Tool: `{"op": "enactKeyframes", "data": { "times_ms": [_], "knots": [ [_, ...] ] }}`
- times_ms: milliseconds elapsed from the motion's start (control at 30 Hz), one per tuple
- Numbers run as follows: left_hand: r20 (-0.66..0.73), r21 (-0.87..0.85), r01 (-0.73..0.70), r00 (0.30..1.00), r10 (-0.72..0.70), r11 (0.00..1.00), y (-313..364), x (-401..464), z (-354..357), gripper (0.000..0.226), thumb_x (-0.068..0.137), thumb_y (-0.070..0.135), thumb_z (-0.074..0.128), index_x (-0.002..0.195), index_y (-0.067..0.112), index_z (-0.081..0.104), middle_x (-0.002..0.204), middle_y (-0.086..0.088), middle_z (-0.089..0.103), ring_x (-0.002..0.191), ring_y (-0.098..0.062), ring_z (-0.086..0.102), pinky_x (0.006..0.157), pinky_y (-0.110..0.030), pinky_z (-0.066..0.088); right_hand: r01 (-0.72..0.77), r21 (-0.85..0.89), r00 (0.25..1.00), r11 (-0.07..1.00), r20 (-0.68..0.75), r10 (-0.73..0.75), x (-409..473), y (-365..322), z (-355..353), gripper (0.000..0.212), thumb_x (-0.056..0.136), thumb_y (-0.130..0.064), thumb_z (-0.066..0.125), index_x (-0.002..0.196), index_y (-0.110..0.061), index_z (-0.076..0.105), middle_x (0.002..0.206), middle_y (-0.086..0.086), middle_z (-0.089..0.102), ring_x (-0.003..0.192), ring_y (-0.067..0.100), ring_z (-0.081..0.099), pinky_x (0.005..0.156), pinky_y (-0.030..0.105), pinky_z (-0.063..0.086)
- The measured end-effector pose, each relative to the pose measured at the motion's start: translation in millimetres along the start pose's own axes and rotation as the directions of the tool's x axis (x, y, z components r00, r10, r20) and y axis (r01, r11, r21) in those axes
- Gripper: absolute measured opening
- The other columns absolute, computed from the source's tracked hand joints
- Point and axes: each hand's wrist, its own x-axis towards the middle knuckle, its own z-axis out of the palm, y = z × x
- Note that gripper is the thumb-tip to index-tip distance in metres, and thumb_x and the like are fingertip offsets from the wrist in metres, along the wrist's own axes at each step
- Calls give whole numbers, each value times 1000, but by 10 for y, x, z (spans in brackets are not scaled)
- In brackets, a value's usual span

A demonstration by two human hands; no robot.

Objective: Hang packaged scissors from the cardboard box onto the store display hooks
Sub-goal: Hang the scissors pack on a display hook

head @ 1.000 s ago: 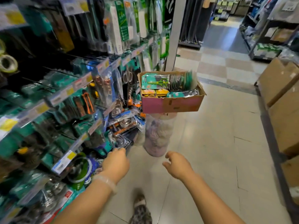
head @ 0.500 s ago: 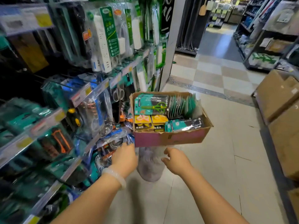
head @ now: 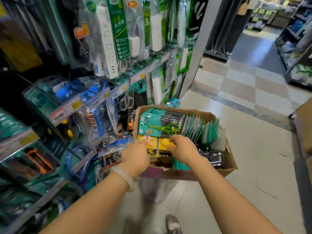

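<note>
Both hands reach into the brown cardboard box (head: 228,159): left hand (head: 135,155) pinches a yellow packet of pink scissors (head: 148,142) at the box's near-left corner; right hand (head: 183,147), fingers curled, touches the neighbouring yellow scissors packet (head: 164,143); whether it grips, I cannot tell.

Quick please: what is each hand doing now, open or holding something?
Left hand: fingers on the yellow scissors packs in the cardboard box; grip cannot be told.
Right hand: the same.

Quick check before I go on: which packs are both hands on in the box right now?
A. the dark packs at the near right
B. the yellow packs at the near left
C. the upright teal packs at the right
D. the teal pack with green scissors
B: the left hand and the right hand both have their fingers on the yellow packs in the box.
</note>
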Motion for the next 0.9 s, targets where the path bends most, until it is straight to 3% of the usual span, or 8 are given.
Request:
{"op": "enactKeyframes", "data": {
  "times_ms": [200,267,400,533,667,767,900],
  "knots": [
    [-22,-43,158,987,-159,987,288,405,58,25,94,28,51,116,16,54,120,-8,54,112,-29,54,72,-35,40,162,-88,986,983,51,-158,736,146,-178,34,91,-28,56,117,-7,55,120,16,58,112,34,54,87,39,46],
    [0,-104,217,976,-219,971,381,525,92,25,93,28,50,116,17,57,120,-7,55,112,-28,55,81,-37,45,196,-93,980,976,45,-193,941,192,-219,36,91,-27,56,120,-8,53,123,15,56,114,34,54,88,40,47],
    [44,-194,307,952,-304,932,491,674,193,23,93,26,48,114,19,56,124,-6,55,113,-27,54,88,-39,47,297,-145,955,944,64,-291,1288,196,-276,26,91,-25,55,109,-7,53,113,14,56,108,34,55,77,36,44],
    [74,-227,374,927,-367,899,553,731,228,38,94,30,50,130,19,50,137,-3,47,123,-26,48,98,-36,44,350,-199,935,916,132,-329,1508,206,-269,39,89,-29,61,121,-8,50,122,13,52,113,33,53,85,39,48],
    [82,-288,434,899,-430,854,566,783,270,42,94,31,51,134,22,46,139,-1,46,124,-25,47,99,-37,44,392,-273,920,879,140,-367,1583,251,-188,43,86,-28,66,119,-8,48,124,13,46,113,31,51,87,39,46],
    [94,-321,436,898,-430,841,562,814,325,52,95,35,51,143,23,37,146,1,40,132,-21,41,102,-36,43,412,-279,911,868,108,-398,1617,259,-180,42,84,-27,69,117,-10,48,120,11,49,106,28,54,82,35,46],
    [84,-324,445,893,-443,835,570,862,390,57,94,37,51,146,21,32,149,0,38,134,-21,39,103,-38,43,428,-295,903,854,99,-419,1646,277,-211,42,81,-34,71,113,-11,54,115,10,54,108,28,53,86,35,45]
  ]
}}
